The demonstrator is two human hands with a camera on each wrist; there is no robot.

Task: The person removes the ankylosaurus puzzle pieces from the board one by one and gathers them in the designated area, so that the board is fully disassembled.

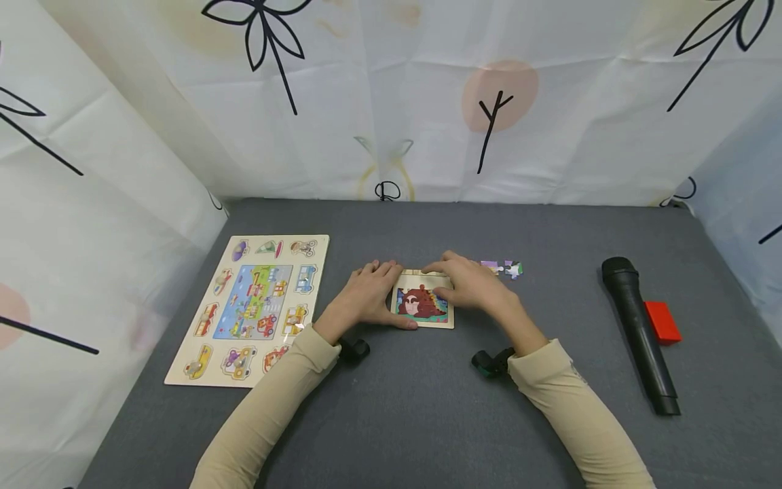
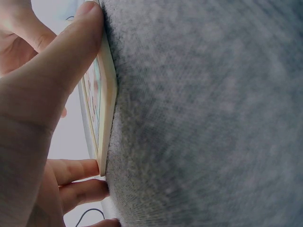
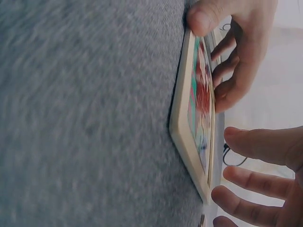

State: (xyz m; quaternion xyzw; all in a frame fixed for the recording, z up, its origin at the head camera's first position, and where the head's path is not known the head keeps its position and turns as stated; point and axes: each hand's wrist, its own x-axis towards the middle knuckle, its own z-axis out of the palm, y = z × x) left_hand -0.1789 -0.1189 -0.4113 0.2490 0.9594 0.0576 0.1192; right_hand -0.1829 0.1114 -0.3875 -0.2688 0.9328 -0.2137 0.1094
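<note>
A small wooden jigsaw puzzle board (image 1: 421, 304) lies on the grey table between both hands, its picture a reddish-brown figure with a pale face. My left hand (image 1: 369, 292) holds the board by its left side. The left thumb (image 2: 78, 35) presses at the near edge, and the left fingers (image 2: 78, 171) meet the board's rim. Over the board's right part hovers my right hand (image 1: 470, 282), thumb and fingers spread apart with nothing between them. Just beyond that hand lie loose jigsaw pieces (image 1: 513, 269), partly hidden by it.
On the left lies a large wooden peg puzzle (image 1: 244, 250) with vehicle pictures, the left sleeve covering its near right corner. A black microphone (image 1: 638, 333) lies at the right, beside a red block (image 1: 662, 322). White patterned cloth (image 1: 421, 102) hangs behind and along the sides of the table.
</note>
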